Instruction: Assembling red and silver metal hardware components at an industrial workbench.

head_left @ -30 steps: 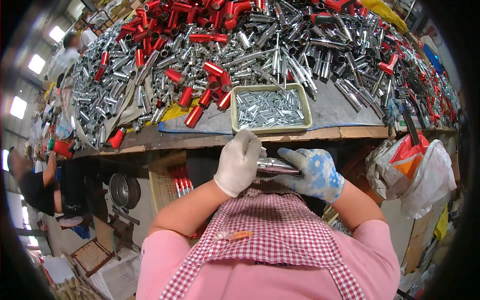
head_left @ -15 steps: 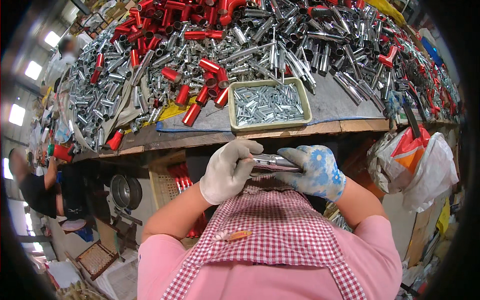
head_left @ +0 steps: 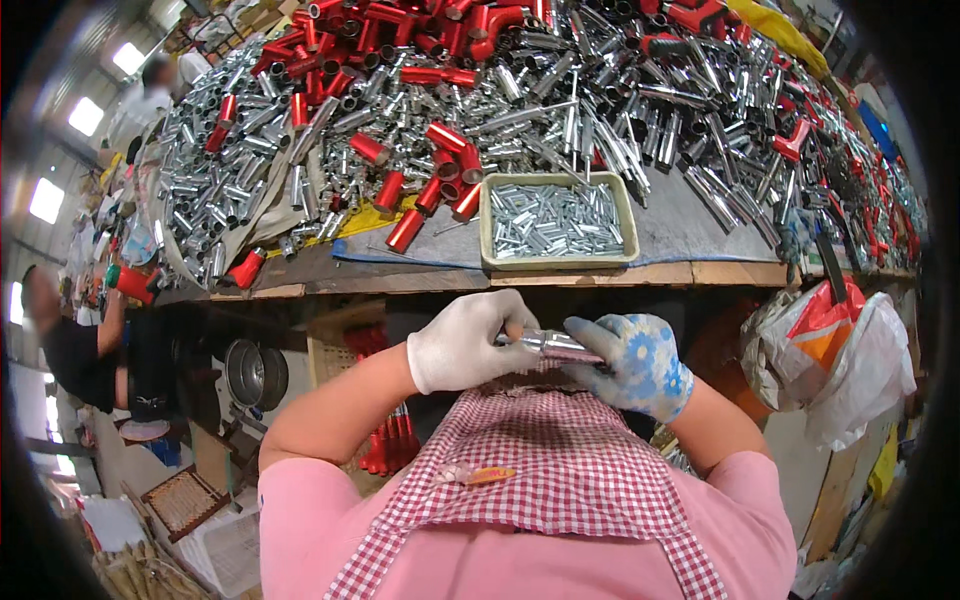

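Observation:
Between my two hands, just above the apron at the table's near edge, lies a shiny chrome tube (head_left: 562, 346). My left hand (head_left: 462, 342), in a white glove, is closed with thumb and fingers around the tube's left end. On the other end, my right hand (head_left: 632, 364), in a white glove with blue flowers, is wrapped round it from the right. Both ends of the tube are partly hidden by the gloves. Straight ahead on the table stands a cream tray (head_left: 487, 232) filled with small silvery pins.
Beyond the tray rises a heap of chrome tubes (head_left: 545, 90) and red tubes (head_left: 405, 230). White bags (head_left: 862, 362) hang from the table edge at right. Red parts (head_left: 392, 445) stand under the table at left. Another person (head_left: 85, 350) works at far left.
The view has shifted, so the table appears lower and further right. My left fingers have moved slightly along the tube, and more of its chrome left part shows.

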### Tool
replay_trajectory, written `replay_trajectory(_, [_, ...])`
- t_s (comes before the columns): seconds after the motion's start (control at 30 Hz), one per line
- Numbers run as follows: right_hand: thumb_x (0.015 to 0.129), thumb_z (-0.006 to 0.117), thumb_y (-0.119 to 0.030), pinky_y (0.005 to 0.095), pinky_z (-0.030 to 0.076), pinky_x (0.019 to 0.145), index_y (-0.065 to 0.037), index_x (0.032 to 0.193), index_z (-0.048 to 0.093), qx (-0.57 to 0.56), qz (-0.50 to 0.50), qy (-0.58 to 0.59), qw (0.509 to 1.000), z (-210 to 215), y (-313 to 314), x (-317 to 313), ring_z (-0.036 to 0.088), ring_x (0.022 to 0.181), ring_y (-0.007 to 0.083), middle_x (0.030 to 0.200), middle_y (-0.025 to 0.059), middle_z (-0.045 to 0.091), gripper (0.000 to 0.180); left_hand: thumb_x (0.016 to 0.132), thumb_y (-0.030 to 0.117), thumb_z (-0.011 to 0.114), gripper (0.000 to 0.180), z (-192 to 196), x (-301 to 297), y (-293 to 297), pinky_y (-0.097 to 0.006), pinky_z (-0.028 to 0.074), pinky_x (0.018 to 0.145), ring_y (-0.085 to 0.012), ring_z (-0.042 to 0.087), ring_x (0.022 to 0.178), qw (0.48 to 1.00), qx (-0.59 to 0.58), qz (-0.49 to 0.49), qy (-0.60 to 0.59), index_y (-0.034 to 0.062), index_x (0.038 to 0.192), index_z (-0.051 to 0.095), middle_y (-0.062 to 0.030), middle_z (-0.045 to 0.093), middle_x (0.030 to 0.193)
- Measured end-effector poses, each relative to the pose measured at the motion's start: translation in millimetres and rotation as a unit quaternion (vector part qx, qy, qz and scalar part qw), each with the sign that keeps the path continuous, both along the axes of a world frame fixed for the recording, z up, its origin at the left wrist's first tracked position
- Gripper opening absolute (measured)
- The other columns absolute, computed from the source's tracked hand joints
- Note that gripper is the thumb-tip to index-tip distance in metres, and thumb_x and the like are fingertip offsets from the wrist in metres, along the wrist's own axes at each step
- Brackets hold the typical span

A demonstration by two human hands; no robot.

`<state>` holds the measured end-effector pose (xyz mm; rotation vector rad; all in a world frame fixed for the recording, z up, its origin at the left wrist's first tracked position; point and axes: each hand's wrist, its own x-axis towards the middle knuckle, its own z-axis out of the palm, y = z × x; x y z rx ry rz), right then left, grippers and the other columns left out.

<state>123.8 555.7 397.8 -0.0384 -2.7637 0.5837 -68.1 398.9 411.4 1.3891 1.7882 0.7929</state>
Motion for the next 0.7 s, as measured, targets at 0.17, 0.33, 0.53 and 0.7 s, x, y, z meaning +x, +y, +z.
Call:
replay_trajectory(0.17, [0.076,0.073,-0.027,0.0398,0.053,0.060,-0.005,0.125,0.056,-0.038,0.020,-0.011,0.999,8.4,0.4,-3.5,0.066,0.069,0.0319,0.082,0.0137,0.067,0.056,0.065,0.020,0.079,0.044,11.5,0.0,1.0,-0.030,0.051,0.070,-0.0159,0.062,0.077,0.999,-0.026,0.040,0.000,-0.0018,0.094,0.054,-0.0100,0.064,0.084])
replay_trajectory(0.33, [0.081,0.068,-0.024,0.0423,0.053,0.075,-0.003,0.132,0.048,-0.186,0.038,-0.187,0.964,9.1,7.7,-4.8,0.066,0.086,0.0378,0.099,0.0211,0.066,0.059,0.069,0.012,0.072,0.033,-8.6,5.1,-4.6,-0.038,0.052,0.070,-0.0320,0.065,0.079,0.990,0.101,-0.025,0.094,0.0009,0.097,0.058,-0.0146,0.064,0.085])
replay_trajectory(0.53, [0.084,0.064,-0.017,0.0385,0.051,0.085,-0.004,0.132,0.049,-0.343,-0.052,-0.234,0.908,-1.8,10.4,1.9,0.065,0.101,0.0339,0.108,0.0221,0.065,0.053,0.064,0.022,0.082,0.079,-2.4,-54.1,-7.0,-0.040,0.046,0.094,-0.0293,0.060,0.107,0.972,0.127,0.189,0.061,0.0011,0.132,0.047,-0.0161,0.062,0.113])
replay_trajectory(0.7, [0.084,0.065,-0.013,0.0361,0.049,0.086,-0.002,0.132,0.049,-0.360,-0.044,-0.145,0.921,1.9,6.4,-2.9,0.065,0.100,0.0285,0.108,0.0207,0.065,0.052,0.064,0.027,0.082,0.062,-33.6,-111.2,-7.1,-0.042,0.052,0.082,-0.0392,0.064,0.088,0.865,-0.072,0.333,0.369,-0.0030,0.113,0.057,-0.0206,0.066,0.096])
